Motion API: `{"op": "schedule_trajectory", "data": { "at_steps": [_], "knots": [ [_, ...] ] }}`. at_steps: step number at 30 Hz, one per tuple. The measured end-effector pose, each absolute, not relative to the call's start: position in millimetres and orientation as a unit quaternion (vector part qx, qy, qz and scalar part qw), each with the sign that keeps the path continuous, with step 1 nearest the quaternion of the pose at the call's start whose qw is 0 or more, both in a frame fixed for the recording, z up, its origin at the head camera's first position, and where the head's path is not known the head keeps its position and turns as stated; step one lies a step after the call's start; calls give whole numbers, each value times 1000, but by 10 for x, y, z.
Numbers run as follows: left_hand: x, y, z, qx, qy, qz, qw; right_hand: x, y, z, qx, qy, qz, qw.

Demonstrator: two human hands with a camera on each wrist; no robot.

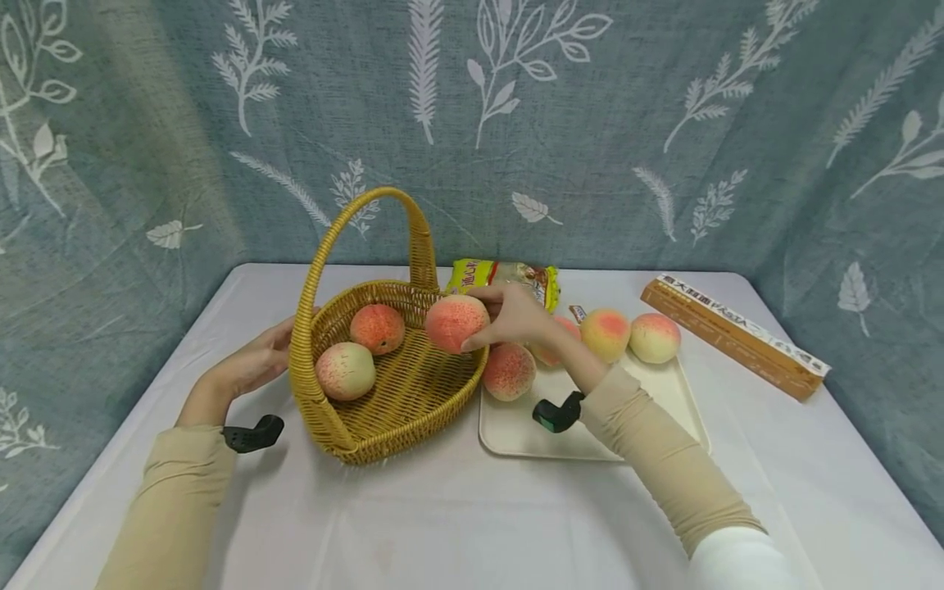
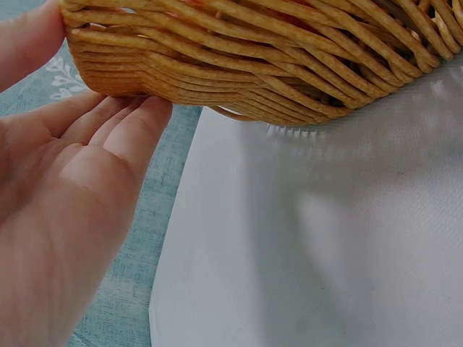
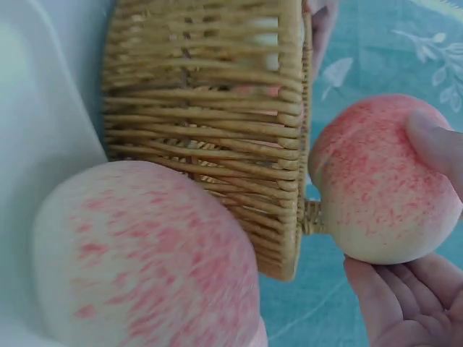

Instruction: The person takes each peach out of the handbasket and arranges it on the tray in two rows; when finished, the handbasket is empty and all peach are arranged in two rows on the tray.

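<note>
My right hand [image 1: 515,315] holds a pink peach [image 1: 456,323] over the right rim of a woven basket [image 1: 413,442]. In the right wrist view, thumb and fingers grip that peach [image 3: 387,181] from opposite sides. Inside the basket lie a red peach [image 1: 378,329] and a paler peach [image 1: 346,371]. At the basket's left end is my left hand [image 1: 254,360], partly hidden behind the handle. The left wrist view has its fingertips [image 2: 148,119] at the basket's lower edge and its thumb on the other side of the wicker.
A cream tray [image 1: 590,447] right of the basket carries several peaches, one speckled peach [image 1: 509,372] close to the basket. Behind stands a yellow food packet [image 1: 472,274]. A long brown box [image 1: 737,336] lies at the right. The basket's tall handle [image 1: 313,279] arches up.
</note>
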State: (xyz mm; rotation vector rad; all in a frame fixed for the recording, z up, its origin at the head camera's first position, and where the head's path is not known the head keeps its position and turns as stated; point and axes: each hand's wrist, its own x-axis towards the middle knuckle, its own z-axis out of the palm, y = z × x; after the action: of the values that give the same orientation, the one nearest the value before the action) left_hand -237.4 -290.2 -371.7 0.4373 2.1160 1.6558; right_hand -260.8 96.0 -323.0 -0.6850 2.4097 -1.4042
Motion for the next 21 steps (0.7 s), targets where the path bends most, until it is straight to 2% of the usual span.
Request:
{"op": "schedule_trajectory", "data": {
  "at_steps": [13,21],
  "knots": [
    [-2388,-2916,-3759,175,755,599,200,-2200,1801,-3403,-176,785,-581,120],
    [-2393,-2902,-3749,150,764,590,213,-2074,2047,-3576,-143,776,-605,106]
  ]
}}
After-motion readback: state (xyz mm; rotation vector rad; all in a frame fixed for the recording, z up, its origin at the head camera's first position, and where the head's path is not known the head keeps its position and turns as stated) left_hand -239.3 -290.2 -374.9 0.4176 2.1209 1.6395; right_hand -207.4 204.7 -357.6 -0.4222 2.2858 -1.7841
